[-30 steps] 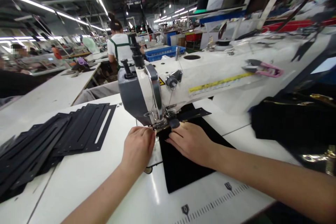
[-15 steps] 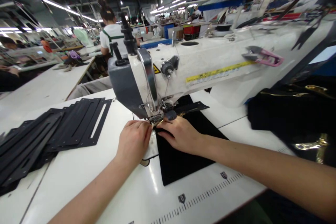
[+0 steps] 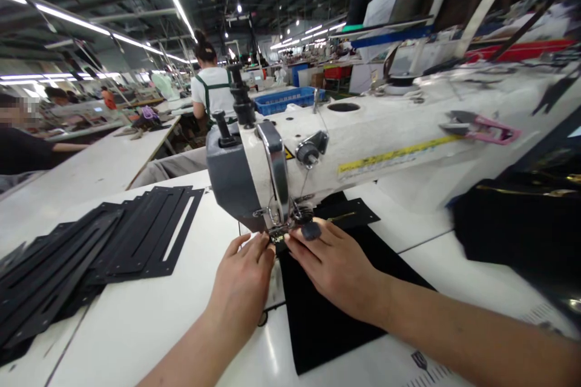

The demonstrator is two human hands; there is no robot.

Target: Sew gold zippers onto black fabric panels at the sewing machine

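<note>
Left hand [image 3: 245,281]: less curled than before
Right hand [image 3: 338,269]: laid on black cloth [image 3: 324,335]
Both grips: cannot be told

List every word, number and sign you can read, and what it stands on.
"10", slightly blurred: dark ruler marker on the white sewing table.
Yellow warning triangle on the sewing machine: its symbol is too small to read.
Yellow strip along the machine's arm: print too blurred to read, as are the marks beneath.

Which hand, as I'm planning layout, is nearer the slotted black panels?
Left. The left hand is right of the panels; the right hand is farther right, on the black fabric.
</note>
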